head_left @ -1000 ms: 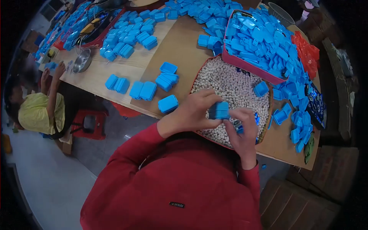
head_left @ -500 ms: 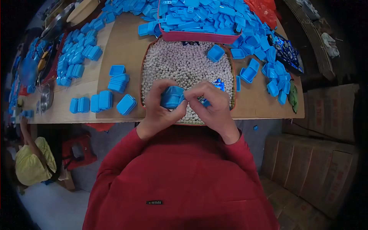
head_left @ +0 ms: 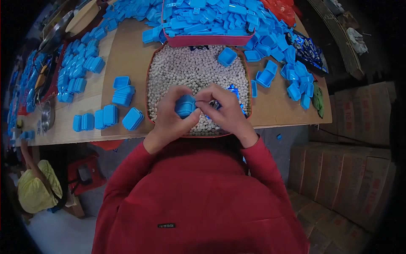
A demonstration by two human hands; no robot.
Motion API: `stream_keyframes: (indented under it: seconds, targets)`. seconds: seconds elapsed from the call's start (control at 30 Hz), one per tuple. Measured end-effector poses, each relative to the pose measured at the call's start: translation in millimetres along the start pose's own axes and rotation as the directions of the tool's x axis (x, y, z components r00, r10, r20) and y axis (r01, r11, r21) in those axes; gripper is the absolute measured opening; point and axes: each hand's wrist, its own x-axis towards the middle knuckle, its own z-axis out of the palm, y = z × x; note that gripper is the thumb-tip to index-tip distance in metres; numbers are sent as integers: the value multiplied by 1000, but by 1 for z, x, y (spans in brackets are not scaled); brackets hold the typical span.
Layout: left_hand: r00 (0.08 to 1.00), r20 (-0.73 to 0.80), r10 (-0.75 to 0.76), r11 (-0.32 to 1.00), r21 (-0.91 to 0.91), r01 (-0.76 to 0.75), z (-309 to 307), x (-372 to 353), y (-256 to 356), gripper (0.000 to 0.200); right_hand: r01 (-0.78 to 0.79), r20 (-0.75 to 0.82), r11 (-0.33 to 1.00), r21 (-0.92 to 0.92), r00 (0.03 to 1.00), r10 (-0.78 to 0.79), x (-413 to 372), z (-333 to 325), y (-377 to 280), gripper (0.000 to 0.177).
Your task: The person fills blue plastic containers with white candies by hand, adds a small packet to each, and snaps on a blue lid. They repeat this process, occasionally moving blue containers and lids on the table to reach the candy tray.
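Observation:
My left hand (head_left: 168, 116) is closed round a small blue plastic box (head_left: 184, 106), held over a tray (head_left: 149, 91) of small whitish pellets (head_left: 186, 67). The thumb and fingers of my right hand (head_left: 224, 111) pinch at the box's right edge. Just what the right fingertips grip is partly hidden. Shiny blue packets (head_left: 234, 90) lie on the pellets behind and beside my right hand. One blue open tub (head_left: 227, 56) rests on the pellets near the tray's far right corner.
A pink-rimmed bin (head_left: 207, 41) heaped with blue plastic pieces stands behind the tray. Several blue boxes (head_left: 133, 118) sit to the left, and loose tubs (head_left: 266, 75) to the right. Cardboard cartons (head_left: 338, 178) are stacked at lower right. Another person's arm (head_left: 36, 163) shows at far left.
The view has shifted slightly, so the table things appear further left. Both hands still hold the blue box, and my right fingers have drawn in closer against its edge.

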Motion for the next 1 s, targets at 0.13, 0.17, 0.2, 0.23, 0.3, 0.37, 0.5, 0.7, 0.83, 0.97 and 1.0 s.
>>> stream_keyframes:
  seconds: [0.13,0.17,0.2,0.23,0.3,0.37,0.5,0.7,0.83,0.97,1.0]
  targets:
    - [929,-321,-182,976,-172,132,-27,5,-6,20,25,-125,894,-448,988,-90,17,-45,55,24]
    - [876,-388,-287,955,-182,233,-47,7,-17,19,-17,-171,855,-519,982,-85,23,-53,68,26]
    - [847,-381,-369,926,-223,303,-65,7,-31,21,-64,-218,810,-583,973,-80,27,-58,80,28]
    - [813,-375,-445,892,-264,366,-79,8,-44,23,-78,-192,787,-612,980,-51,32,-61,94,28]
    - [841,-395,-370,929,-134,346,-91,9,-56,25,-115,-116,766,-633,992,53,41,-69,98,24]
    - [847,-413,-334,942,-114,316,-100,9,-68,26,-269,-130,825,-496,963,236,47,-72,85,19]
    - [920,-351,-173,904,315,290,-97,17,-94,29,-162,-90,986,-38,983,158,34,-70,79,19]
    - [941,-251,-229,794,511,330,-88,29,-85,28,92,233,738,-668,968,90,32,-55,42,18]
    - [955,-259,147,703,706,83,-73,28,-53,25,163,295,540,-825,941,166,42,-31,26,22]
    - [983,8,185,699,702,-137,-35,35,-29,23,283,434,499,-819,874,216,58,-2,25,28]
    - [975,108,192,685,697,-212,-21,37,-32,23,264,405,560,-785,904,140,59,-3,32,31]
